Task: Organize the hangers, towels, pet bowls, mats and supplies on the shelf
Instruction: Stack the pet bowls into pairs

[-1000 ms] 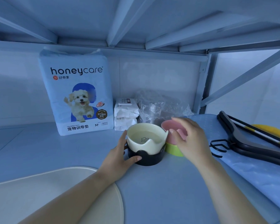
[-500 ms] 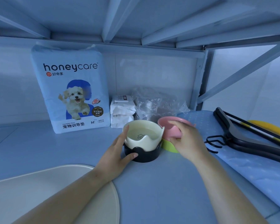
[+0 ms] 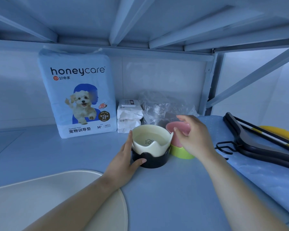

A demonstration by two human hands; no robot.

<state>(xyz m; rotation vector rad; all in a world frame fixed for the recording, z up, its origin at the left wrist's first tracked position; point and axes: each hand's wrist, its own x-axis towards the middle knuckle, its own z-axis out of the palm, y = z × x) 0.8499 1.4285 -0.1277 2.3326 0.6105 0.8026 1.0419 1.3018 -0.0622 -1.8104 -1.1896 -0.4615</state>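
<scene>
A cream mat (image 3: 40,205) lies at the near left of the shelf (image 3: 165,197), and the left forearm crosses its rounded right edge. Behind it there is bare shelf up to the back wall. A honeycare pad pack (image 3: 78,94) stands upright against that wall. Two white wipe packs (image 3: 129,112) are stacked just beside the pad pack's right edge, with a crumpled clear plastic bag (image 3: 160,107) next to them.

The left hand (image 3: 123,160) holds the nested bowls at mid-shelf. Its thumb curls across the front of the black bowl (image 3: 153,160), and its fingers lie up the left side of the cream bowl (image 3: 150,140) seated inside. Touching this pair on the right, a pink bowl (image 3: 177,129) sits in a green bowl (image 3: 180,151).

The right hand (image 3: 195,135) hovers over the pink bowl with loose, parted fingers, gripping nothing. Whether its thumb tip touches the rim cannot be told.

Open shelf runs from the bowls to the near edge. The long edge of a blue towel (image 3: 257,172) passes near the green bowl. Black hangers (image 3: 257,140) lie on the towel, partly over a yellow object (image 3: 277,132). The upright post (image 3: 207,90) closes the back right corner.
</scene>
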